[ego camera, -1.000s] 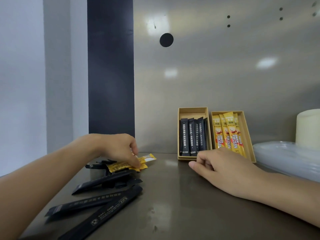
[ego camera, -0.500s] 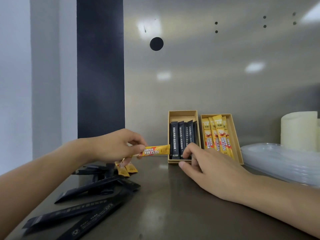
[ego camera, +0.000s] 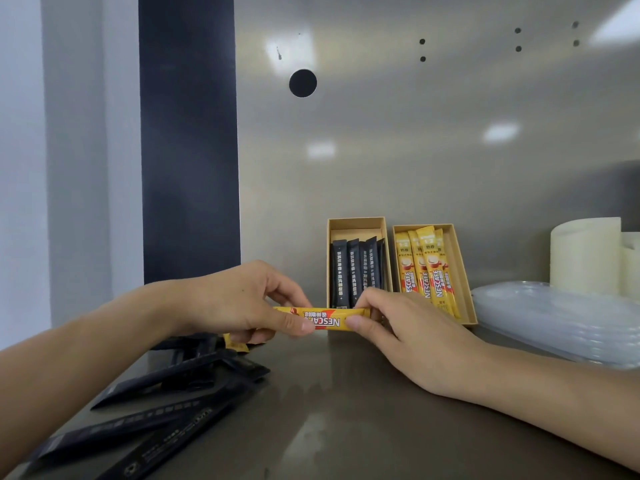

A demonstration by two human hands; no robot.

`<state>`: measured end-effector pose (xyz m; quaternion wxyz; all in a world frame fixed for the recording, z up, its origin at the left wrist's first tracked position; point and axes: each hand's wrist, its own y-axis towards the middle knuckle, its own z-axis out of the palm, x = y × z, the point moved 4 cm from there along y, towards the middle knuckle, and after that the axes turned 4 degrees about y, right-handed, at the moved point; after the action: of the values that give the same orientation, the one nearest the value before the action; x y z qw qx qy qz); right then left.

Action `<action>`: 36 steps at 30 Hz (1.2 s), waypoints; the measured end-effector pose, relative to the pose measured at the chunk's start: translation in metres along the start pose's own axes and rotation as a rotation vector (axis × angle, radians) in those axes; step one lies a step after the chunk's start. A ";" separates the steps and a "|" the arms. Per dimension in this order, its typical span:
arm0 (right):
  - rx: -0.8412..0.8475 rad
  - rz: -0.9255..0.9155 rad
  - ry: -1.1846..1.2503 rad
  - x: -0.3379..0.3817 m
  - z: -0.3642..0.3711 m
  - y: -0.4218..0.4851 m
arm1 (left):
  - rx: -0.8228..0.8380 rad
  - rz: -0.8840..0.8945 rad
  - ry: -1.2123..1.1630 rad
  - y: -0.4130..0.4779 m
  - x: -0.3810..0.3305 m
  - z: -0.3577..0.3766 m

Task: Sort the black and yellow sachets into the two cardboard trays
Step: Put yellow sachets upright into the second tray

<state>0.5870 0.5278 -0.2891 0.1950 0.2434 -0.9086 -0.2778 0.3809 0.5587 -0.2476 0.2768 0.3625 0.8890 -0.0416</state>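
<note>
A yellow sachet (ego camera: 325, 318) is held level above the counter, in front of the trays. My left hand (ego camera: 239, 299) pinches its left end and my right hand (ego camera: 405, 327) pinches its right end. Behind it stand two cardboard trays: the left tray (ego camera: 356, 225) holds several black sachets (ego camera: 356, 271), the right tray (ego camera: 460, 271) holds several yellow sachets (ego camera: 427, 268). Loose black sachets (ego camera: 166, 407) lie in a heap at the lower left, with a bit of another yellow sachet (ego camera: 235, 344) showing under my left hand.
A stack of clear plastic lids (ego camera: 554, 320) lies at the right, with a pale cream cylinder (ego camera: 585, 254) behind it. A steel wall backs the counter; a dark vertical panel (ego camera: 188, 140) stands at the left.
My left hand lifted the yellow sachet from the pile and carried it right. My right hand rose from the counter and took hold of its other end.
</note>
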 end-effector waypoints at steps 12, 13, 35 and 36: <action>-0.039 0.145 0.071 -0.011 -0.003 0.004 | -0.098 0.017 -0.025 0.001 0.010 -0.014; -0.032 0.164 0.070 -0.013 -0.003 0.004 | -0.114 0.014 -0.021 0.001 0.012 -0.017; 0.022 0.123 0.040 -0.013 0.003 0.005 | -0.191 0.026 0.011 0.001 0.021 -0.027; 0.021 0.123 0.042 -0.013 0.003 0.005 | -0.190 0.026 0.012 0.001 0.021 -0.027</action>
<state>0.5945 0.5395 -0.2915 0.2282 0.1948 -0.9204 -0.2507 0.3566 0.5798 -0.2361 0.3051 0.3464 0.8857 0.0487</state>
